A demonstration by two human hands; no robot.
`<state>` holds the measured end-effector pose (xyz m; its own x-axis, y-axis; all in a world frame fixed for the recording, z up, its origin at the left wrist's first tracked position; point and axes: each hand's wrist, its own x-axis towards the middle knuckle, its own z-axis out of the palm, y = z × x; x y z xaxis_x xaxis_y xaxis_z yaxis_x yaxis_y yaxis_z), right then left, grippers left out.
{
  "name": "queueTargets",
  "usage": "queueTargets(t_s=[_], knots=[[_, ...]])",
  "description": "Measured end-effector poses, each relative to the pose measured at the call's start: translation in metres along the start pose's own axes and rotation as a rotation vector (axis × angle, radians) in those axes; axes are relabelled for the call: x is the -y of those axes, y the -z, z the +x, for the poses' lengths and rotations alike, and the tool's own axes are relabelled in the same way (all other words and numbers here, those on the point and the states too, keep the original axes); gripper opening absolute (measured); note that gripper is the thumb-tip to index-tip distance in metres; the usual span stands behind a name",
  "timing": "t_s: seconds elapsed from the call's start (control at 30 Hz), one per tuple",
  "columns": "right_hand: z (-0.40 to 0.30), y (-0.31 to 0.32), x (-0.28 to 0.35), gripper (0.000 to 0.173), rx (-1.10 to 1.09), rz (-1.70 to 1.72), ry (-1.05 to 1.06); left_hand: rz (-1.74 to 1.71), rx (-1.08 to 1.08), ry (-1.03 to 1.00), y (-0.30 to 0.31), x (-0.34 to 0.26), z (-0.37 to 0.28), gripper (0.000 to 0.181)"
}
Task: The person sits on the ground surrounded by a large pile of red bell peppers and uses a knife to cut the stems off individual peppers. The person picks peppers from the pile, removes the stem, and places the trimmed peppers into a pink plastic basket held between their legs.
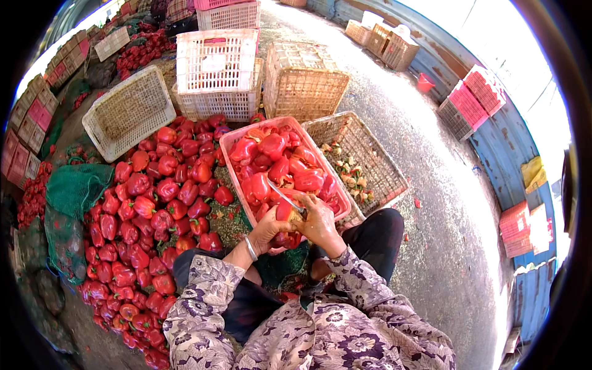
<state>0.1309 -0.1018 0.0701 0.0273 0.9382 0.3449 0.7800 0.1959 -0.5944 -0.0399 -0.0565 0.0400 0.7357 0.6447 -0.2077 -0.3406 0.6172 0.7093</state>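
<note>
My left hand [268, 232] is closed around a red bell pepper [284, 212], partly hidden by my fingers. In my right hand [319, 224] is a knife [283, 192], its narrow blade pointing up and to the left, away from me. My right fingers also touch the pepper, near a pale part of it. Both hands are over the near end of a pink plastic crate [226, 152], which is filled with red bell peppers [273, 145], some of them cut open. Against its right side, a dirty beige crate [365, 138] contains pale pepper cores with green stems [354, 178].
Whole red bell peppers [162, 189] lie heaped on the ground to my left, beside a green mesh sack [78, 189]. Beyond them are a tilted beige crate [129, 111], a white crate [217, 60] and an upturned crate [305, 83]. A blue metal wall [504, 138] runs along the right.
</note>
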Motion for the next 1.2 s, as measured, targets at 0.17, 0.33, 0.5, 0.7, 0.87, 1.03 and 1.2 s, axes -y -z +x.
queueTargets(t_s=[0.17,0.33,0.5,0.7,0.87,1.03,1.2], knots=[[-0.003,-0.002,-0.01,0.058,0.126,0.005,-0.138,0.154,-0.028,0.056,-0.001,-0.002,-0.006,0.059],[-0.002,-0.015,-0.021,0.06,0.129,-0.055,-0.098,0.282,-0.069,0.019,0.003,0.004,-0.005,0.068],[0.001,-0.017,-0.025,0.06,0.169,-0.103,-0.078,0.356,-0.068,0.055,0.012,0.011,-0.001,0.073],[-0.005,-0.006,-0.053,0.057,0.302,0.195,-0.24,0.423,0.0,0.197,0.01,0.003,-0.005,0.083],[-0.012,-0.002,-0.069,0.033,0.242,0.618,-0.229,0.37,0.123,0.23,0.001,-0.007,-0.007,0.085],[-0.012,0.012,-0.074,0.028,0.379,0.783,-0.392,0.297,0.145,0.224,-0.012,-0.012,-0.009,0.088],[-0.013,0.028,-0.066,0.031,0.423,0.912,-0.465,0.225,0.177,0.28,-0.007,-0.009,-0.005,0.093]])
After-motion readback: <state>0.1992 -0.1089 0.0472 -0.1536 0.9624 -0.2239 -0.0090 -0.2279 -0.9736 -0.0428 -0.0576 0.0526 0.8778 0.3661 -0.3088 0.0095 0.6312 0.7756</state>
